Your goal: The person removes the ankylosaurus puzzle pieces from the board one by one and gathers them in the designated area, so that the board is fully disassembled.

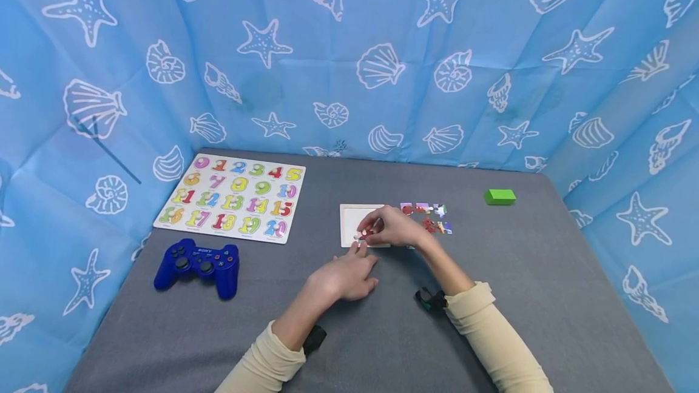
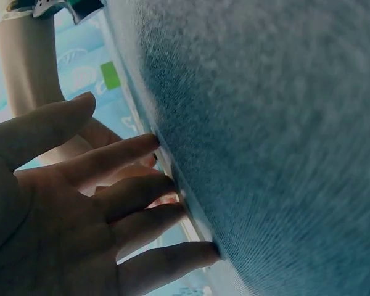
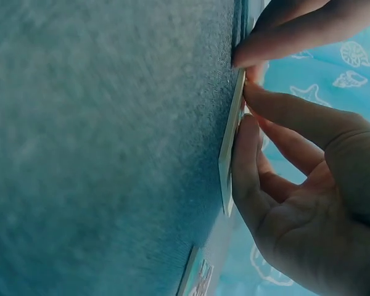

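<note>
A small white puzzle tray (image 1: 343, 225) lies flat on the grey cloth. Over its lower part my right hand (image 1: 397, 227) pinches a small colourful jigsaw piece (image 1: 358, 236) between thumb and fingers; the fingers cover most of that piece. In the right wrist view, the fingertips (image 3: 250, 126) are right at the tray's edge (image 3: 225, 179). My left hand (image 1: 349, 274) has its fingers extended, the tips touching the tray's near edge by the piece. Several loose jigsaw pieces (image 1: 423, 207) lie just right of the tray, partly behind my right hand.
A number board (image 1: 218, 196) with knobbed numerals lies at the back left. In front of it is a blue game controller (image 1: 198, 264). A green block (image 1: 499, 197) sits at the back right. A blue shell-patterned curtain (image 1: 338, 77) encloses the table's back and sides.
</note>
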Tool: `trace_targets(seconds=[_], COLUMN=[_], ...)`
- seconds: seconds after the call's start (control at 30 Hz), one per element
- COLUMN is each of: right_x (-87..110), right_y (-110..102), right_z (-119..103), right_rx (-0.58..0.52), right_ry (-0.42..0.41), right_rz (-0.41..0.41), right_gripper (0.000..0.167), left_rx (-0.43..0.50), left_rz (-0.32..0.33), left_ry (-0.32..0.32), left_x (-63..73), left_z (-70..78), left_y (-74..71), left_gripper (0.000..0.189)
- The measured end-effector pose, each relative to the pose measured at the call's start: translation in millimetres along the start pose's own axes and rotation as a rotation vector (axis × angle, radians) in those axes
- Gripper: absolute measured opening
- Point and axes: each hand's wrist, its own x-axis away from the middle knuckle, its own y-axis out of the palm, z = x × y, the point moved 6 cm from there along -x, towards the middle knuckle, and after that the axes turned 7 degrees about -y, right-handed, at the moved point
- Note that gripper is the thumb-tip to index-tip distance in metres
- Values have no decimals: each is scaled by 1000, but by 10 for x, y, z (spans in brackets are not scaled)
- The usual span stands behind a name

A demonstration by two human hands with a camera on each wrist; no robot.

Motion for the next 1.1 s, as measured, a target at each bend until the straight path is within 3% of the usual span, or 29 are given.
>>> trace_targets(seconds=[0.3, 0.73, 0.93, 1.1], right_x=[-6, 81, 176, 325], right_y=[11, 2, -62, -164], right_z=[3, 29, 42, 52], right_rx=[-7, -65, -160, -150], right_ry=[-17, -93, -76, -71], right_rz=[-7, 38, 84, 137], right_gripper=[18, 15, 16, 18], left_rx=[73, 69, 72, 78], left_rz=[-37, -29, -33, -49], left_ry=[14, 29, 18, 7], left_x=[27, 17, 25, 25], left_z=[-50, -78, -80, -86], left_y=[-57, -70, -76, -81], left_gripper=[55, 54, 55, 57])
